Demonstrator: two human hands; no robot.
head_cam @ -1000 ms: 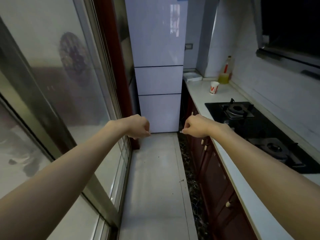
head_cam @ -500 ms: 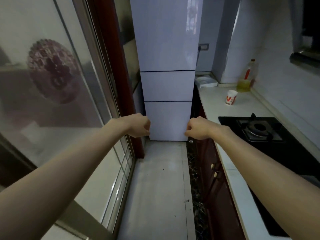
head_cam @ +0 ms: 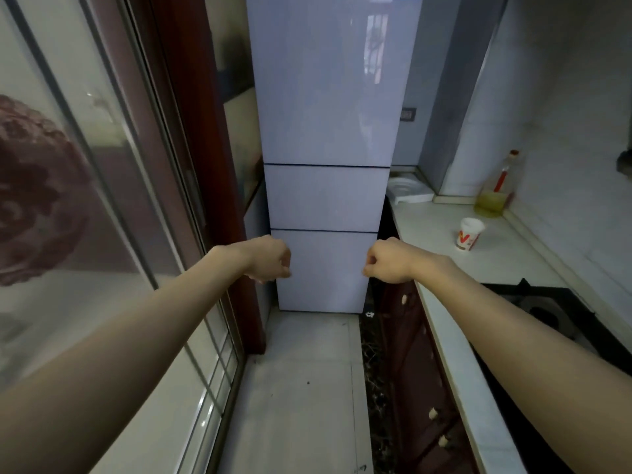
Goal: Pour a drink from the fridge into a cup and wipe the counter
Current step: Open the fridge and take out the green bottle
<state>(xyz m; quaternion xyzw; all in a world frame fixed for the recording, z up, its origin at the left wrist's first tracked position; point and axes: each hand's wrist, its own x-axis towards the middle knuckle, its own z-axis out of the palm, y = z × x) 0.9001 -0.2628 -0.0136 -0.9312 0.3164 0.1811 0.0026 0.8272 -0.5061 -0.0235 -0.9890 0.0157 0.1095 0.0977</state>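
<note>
fridge (head_cam: 325,131) 1 | cup (head_cam: 469,234) 1 | oil bottle (head_cam: 494,196) 1 | hands 2: left hand (head_cam: 270,258), right hand (head_cam: 388,260)

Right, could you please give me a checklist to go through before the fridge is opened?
1. Fridge doors all closed: ok.
2. Hands free: ok; the left hand and the right hand have curled fingers and hold nothing.
3. Grip on a door edge: not ok; neither hand holds one.
4. Cup upright on the counter: ok.
5. Cup empty: cannot tell; its inside is not clear from this view.
</note>
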